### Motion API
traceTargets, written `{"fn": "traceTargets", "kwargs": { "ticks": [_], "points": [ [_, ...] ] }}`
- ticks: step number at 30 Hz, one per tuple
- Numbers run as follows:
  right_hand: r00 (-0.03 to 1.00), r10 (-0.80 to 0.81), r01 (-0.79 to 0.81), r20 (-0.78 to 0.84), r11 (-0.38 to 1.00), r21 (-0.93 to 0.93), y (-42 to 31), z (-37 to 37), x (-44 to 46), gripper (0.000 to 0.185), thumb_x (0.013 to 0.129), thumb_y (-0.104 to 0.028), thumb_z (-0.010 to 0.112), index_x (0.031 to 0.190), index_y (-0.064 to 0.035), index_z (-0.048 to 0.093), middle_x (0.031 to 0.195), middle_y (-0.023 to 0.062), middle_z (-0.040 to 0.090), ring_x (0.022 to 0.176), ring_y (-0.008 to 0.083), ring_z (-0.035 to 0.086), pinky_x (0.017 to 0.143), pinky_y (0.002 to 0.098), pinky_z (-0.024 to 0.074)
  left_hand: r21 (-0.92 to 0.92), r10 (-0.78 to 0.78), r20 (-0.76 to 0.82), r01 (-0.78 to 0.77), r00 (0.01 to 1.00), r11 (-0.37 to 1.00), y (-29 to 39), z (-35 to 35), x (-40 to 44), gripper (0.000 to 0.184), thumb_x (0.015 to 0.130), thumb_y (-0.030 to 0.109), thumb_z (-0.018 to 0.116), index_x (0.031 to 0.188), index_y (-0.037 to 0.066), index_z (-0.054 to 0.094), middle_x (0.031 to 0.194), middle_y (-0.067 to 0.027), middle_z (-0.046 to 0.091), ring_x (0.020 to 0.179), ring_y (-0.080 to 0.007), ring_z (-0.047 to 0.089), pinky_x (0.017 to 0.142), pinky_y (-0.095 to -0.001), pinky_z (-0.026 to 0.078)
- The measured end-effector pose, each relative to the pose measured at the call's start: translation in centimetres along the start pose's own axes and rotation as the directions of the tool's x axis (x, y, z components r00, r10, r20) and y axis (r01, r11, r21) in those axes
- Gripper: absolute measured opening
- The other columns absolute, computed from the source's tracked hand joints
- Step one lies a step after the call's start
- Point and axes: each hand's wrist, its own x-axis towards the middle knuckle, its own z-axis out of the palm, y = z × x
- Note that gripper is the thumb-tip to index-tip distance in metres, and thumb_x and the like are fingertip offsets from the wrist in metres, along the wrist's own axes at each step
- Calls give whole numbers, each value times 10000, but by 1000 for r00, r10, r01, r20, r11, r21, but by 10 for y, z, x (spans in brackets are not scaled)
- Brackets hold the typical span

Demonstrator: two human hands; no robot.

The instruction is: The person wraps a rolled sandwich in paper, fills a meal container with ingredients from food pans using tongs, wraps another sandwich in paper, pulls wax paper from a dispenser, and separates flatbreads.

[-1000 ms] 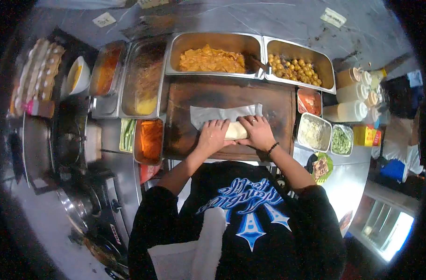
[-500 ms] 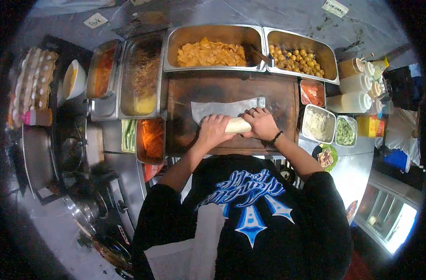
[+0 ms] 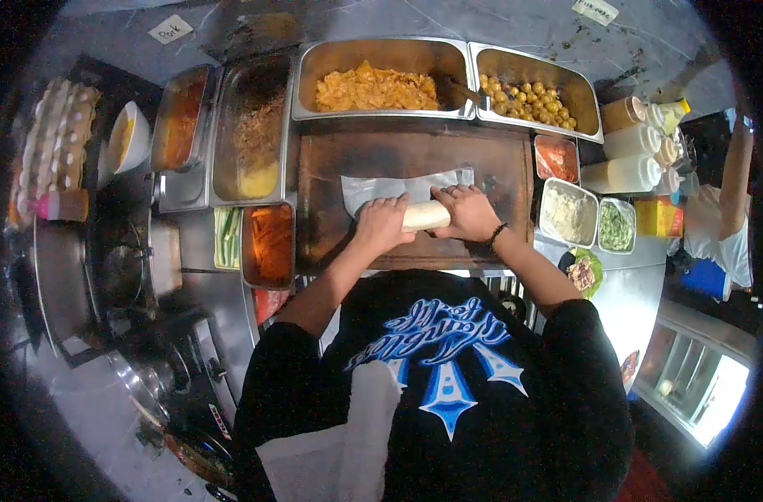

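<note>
A pale rolled wrap (image 3: 426,217) lies crosswise near the front of the brown wooden board (image 3: 356,151). My left hand (image 3: 384,223) is closed over its left end, fingers together on top. Around the right end my right hand (image 3: 467,213) is wrapped; it has a ring on a finger and a dark beaded bracelet at the wrist. Beneath and behind the roll, a sheet of greyish-white paper (image 3: 381,186) lies flat on the board. The ends of the roll are hidden by my hands.
Behind the board stand steel trays of orange-coated meat (image 3: 373,90) and small round balls (image 3: 528,102). Shredded carrot (image 3: 270,243) is at the left; chopped greens (image 3: 617,226) and sauce bottles (image 3: 632,174) are at the right. Another person's arm (image 3: 735,171) shows at far right.
Both hands stay on the roll, with only slight shifts of the fingers. The whole view has moved a little. At far right, another person's raised arm and white shirt have come into view.
</note>
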Motion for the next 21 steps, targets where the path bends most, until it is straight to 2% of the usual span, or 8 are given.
{"fn": "traceTargets", "kwargs": {
  "ticks": [7, 10, 13, 15, 17, 19, 20, 21],
  "points": [
    [1000, 23, -23, 17, 1000, -5, -5, -2, -4, 765, 656, -548, 729, 1231, -65, 587, 1020, 167, 668, 945, 337, 639, 843, 458, 492, 12, 25, 67, -26, 997, 1000, 1, 0, -4, 777, 586, 327, 813, 1245, 7, 554, 970, -159, 679, 874, -306, 669, 803, -413, 507],
    [999, 36, -36, 33, 999, -8, -4, -1, -5, 782, 663, -575, 727, 1238, -66, 585, 1018, 166, 668, 943, 336, 639, 843, 460, 491, -3, 16, 78, -16, 997, 1000, 3, -5, -3, 835, 585, 336, 827, 1299, 32, 519, 947, -167, 686, 858, -346, 670, 840, -454, 494],
    [997, 33, -34, 64, 999, 10, -6, -3, -4, 820, 683, -657, 689, 1241, -66, 582, 1002, 181, 665, 937, 350, 637, 846, 472, 488, -45, -33, 194, 43, 980, 998, 8, -20, -3, 815, 622, 357, 821, 1304, 36, 509, 1062, -195, 653, 981, -337, 636, 893, -451, 466],
    [997, 33, -33, 66, 999, -11, -5, -5, -3, 842, 689, -697, 659, 1241, -65, 582, 989, 189, 662, 931, 359, 635, 845, 479, 485, 44, 168, -266, -162, 949, 986, 15, -34, -23, 726, 704, 333, 783, 1284, 0, 501, 1173, -206, 583, 1095, -325, 565, 942, -465, 414],
    [998, 22, -21, 60, 1000, -15, -4, -1, -3, 871, 707, -764, 594, 1221, -60, 586, 946, 206, 654, 912, 379, 631, 832, 490, 479, -73, -88, -426, 62, 900, 995, 3, -23, -56, 663, 780, 311, 757, 1294, 0, 478, 1250, -198, 513, 1186, -314, 476, 953, -443, 415],
    [997, 35, -35, 69, 999, 1, -7, -7, -3, 859, 710, -758, 596, 1209, -59, 588, 941, 204, 654, 911, 378, 630, 829, 489, 478, -512, -503, -535, 213, 678, 832, -8, 10, -84, 641, 795, 274, 770, 1285, -14, 475, 1174, -172, 574, 1064, -289, 564, 889, -406, 462],
    [995, 41, -43, 87, 999, 19, -9, -9, -2, 846, 714, -752, 598, 1197, -58, 590, 937, 202, 654, 910, 377, 629, 825, 487, 477, -509, -502, -539, 213, 676, 834, -10, 11, -89, 641, 795, 274, 770, 1285, -14, 475, 1174, -172, 574, 1064, -289, 564, 889, -406, 462],
    [997, 29, -31, 67, 999, 31, -9, -9, -2, 828, 717, -743, 604, 1180, -57, 591, 937, 200, 656, 921, 375, 629, 825, 486, 475, -691, -669, -354, 300, 653, 658, -13, 12, -94, 621, 802, 254, 770, 1275, -22, 478, 1113, -165, 605, 974, -269, 597, 838, -375, 483]
  ]
}}
